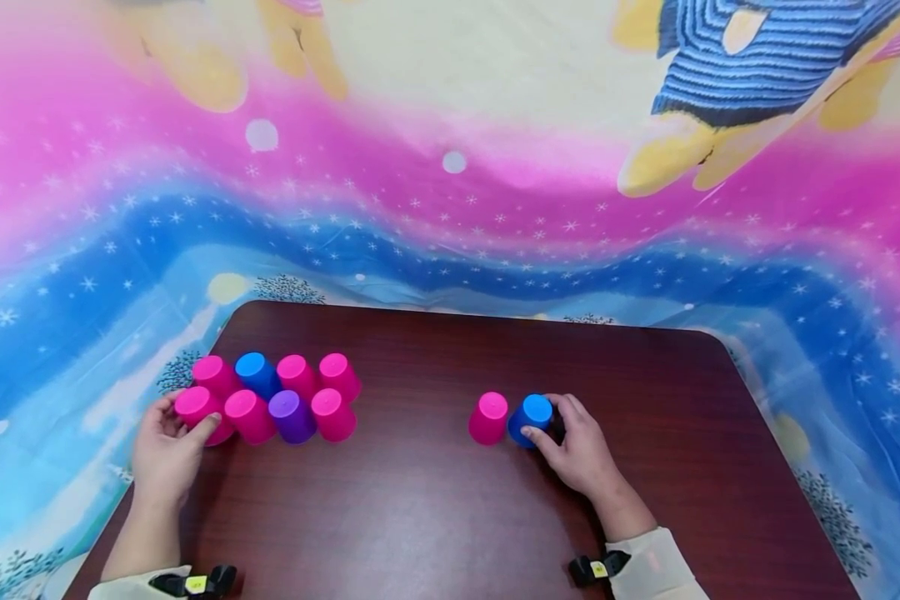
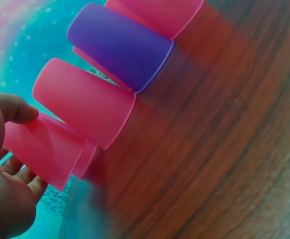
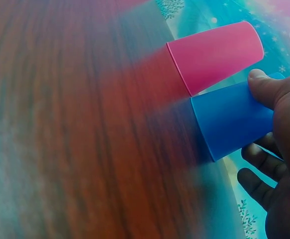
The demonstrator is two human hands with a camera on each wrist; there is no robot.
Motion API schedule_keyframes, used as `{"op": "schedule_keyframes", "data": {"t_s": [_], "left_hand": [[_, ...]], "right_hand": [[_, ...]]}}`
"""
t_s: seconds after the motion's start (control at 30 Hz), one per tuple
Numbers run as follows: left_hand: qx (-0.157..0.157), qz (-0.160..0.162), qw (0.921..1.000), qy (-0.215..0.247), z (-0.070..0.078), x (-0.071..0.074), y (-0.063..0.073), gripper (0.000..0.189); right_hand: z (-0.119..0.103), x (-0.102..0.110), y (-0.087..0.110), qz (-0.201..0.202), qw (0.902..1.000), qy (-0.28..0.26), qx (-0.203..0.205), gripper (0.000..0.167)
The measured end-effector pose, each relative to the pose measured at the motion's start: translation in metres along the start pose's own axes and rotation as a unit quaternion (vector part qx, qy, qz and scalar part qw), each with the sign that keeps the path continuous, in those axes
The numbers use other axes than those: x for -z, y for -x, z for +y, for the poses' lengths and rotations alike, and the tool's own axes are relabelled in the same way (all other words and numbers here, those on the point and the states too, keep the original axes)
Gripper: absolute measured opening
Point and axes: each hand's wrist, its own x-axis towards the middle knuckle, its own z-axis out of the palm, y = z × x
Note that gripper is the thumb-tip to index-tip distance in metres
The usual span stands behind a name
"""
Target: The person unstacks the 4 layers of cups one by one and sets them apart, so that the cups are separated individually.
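My left hand (image 1: 168, 450) grips a pink cup (image 1: 195, 406), thumb on its near side, at the left end of the front row. In the left wrist view this pink cup (image 2: 45, 147) overlaps another pink cup behind it. Beside it stand a pink cup (image 1: 251, 417), a purple cup (image 1: 293, 417) and another pink cup (image 1: 334, 415), all upside down. On the right, my right hand (image 1: 581, 450) holds a blue cup (image 1: 531, 419) between thumb and fingers. An upside-down pink cup (image 1: 488, 418) stands just left of the blue one.
Behind the front row is a back row with a pink cup (image 1: 215, 375), a blue cup (image 1: 257, 375) and two more pink ones. The dark wooden table (image 1: 420, 517) has rounded far corners. A patterned cloth (image 1: 435, 208) hangs around its far and side edges.
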Motion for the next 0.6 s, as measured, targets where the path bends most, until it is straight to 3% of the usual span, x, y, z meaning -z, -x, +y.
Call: {"op": "schedule_keyframes", "data": {"t_s": [0.6], "left_hand": [[0.024, -0.005, 0.9993, -0.029, -0.0106, -0.0047, -0.0037, 0.075]], "right_hand": [[0.0025, 0.0002, -0.0004, -0.005, 1.0, -0.002, -0.005, 0.061]]}}
